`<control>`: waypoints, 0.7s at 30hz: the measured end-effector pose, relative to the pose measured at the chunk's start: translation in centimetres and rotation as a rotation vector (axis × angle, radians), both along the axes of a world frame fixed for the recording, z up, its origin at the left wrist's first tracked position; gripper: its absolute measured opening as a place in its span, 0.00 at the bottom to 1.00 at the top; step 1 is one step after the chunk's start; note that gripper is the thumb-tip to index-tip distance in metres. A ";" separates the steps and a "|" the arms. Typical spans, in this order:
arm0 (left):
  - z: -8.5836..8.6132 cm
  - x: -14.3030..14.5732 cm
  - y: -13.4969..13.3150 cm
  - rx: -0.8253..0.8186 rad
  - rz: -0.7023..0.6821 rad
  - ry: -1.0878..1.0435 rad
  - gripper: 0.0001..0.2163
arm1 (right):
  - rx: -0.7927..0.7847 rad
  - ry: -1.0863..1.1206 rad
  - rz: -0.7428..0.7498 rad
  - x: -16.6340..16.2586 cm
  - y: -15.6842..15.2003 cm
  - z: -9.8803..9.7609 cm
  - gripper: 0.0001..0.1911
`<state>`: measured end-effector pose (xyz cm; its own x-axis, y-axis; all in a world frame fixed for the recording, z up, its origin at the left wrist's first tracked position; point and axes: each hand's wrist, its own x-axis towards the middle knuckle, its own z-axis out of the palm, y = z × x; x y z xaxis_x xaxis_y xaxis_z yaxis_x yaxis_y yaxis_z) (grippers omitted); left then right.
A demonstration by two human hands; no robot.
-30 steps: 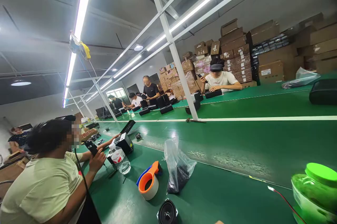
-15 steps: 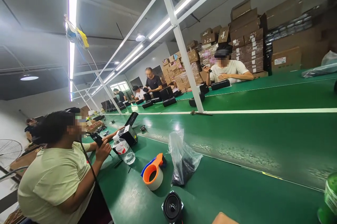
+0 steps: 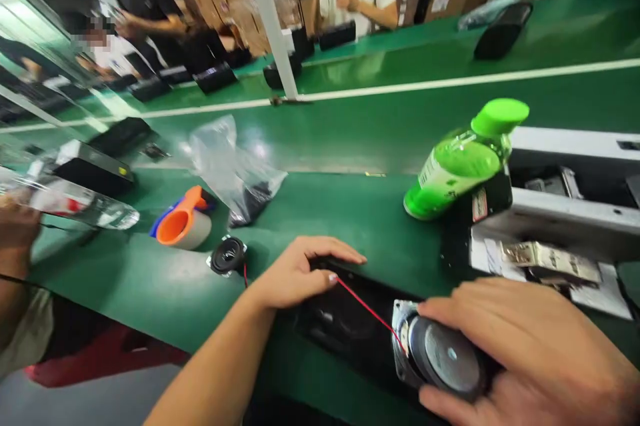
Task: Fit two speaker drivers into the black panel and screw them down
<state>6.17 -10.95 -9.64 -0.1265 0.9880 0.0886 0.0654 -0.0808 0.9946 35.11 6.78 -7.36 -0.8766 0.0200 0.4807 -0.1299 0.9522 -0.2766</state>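
Here, in the head view, we see our right hand [image 3: 520, 346] wrapped around a round grey speaker driver with a square metal frame [image 3: 440, 356], fingers curled over its top edge and thumb beneath, so the hand is closed firmly on it. The driver sits at the near edge of the smooth green bench top [image 3: 350, 206], tilted with its magnet back toward us. A thin red wire [image 3: 365, 307] runs taut from the driver's frame to our left hand [image 3: 300, 273], which lies flat, fingers spread and relaxed, on the glossy black plastic speaker housing [image 3: 345, 326]; it presses there and grips nothing. Just left of that hand rests a small black round speaker cone [image 3: 227, 256]. Further left stands an orange tape dispenser with a pale roll [image 3: 183, 226], beside a crumpled clear plastic bag holding dark parts [image 3: 235, 169]. To the right, a bright green plastic bottle with a green cap [image 3: 463, 159] leans against a white and black metal fixture [image 3: 565, 209]. Other people sit across the green conveyor, well apart.
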 end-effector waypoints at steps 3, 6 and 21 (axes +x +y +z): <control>0.4 0.0 -0.1 0.035 -0.025 0.089 0.14 | -0.044 -0.073 0.043 -1.3 0.0 2.0 0.13; 1.2 0.2 -0.1 0.049 -0.034 0.148 0.13 | -0.088 -0.154 0.072 -1.5 -0.3 2.1 0.13; 3.3 0.8 -2.7 0.096 -0.029 0.851 0.14 | 0.252 -0.414 -0.085 1.8 -2.3 1.5 0.21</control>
